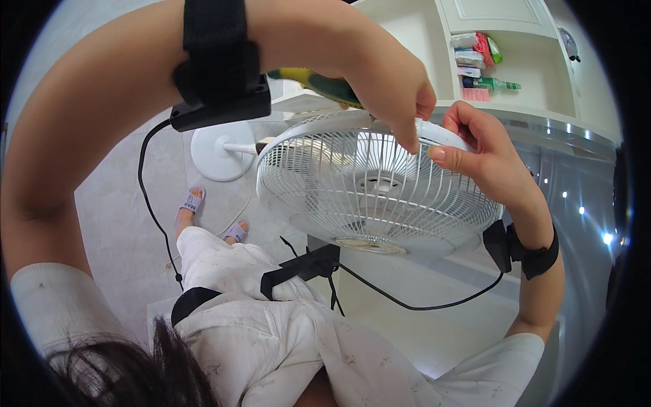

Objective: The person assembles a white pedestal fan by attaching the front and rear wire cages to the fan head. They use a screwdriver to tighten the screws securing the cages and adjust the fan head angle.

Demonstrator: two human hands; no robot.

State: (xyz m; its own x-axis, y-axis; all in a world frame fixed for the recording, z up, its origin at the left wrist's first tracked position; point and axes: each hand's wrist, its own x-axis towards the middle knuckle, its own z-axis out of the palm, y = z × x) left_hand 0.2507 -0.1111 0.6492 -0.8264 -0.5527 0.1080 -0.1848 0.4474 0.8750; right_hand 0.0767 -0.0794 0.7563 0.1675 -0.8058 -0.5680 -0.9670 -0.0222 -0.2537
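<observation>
Currently, the white fan cage (380, 190) is mid-scene, tilted, its solid rim on the far side. The right hand (485, 146) is clamped on that rim, thumb nearest; just left of it, the left hand (390, 85) pinches the rim too. A green-and-yellow handle (315, 85) shows beside the left hand; whether it is gripped is hidden. Left lies a round white base (210, 156); far right, a shelf (542, 74) holds packets (466, 51) and a green bottle (498, 84).

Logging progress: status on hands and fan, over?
Left grip, right grip at rim of white fan cage. Green-yellow handle by left grip, hold unclear. Left grip hides some rim.
</observation>
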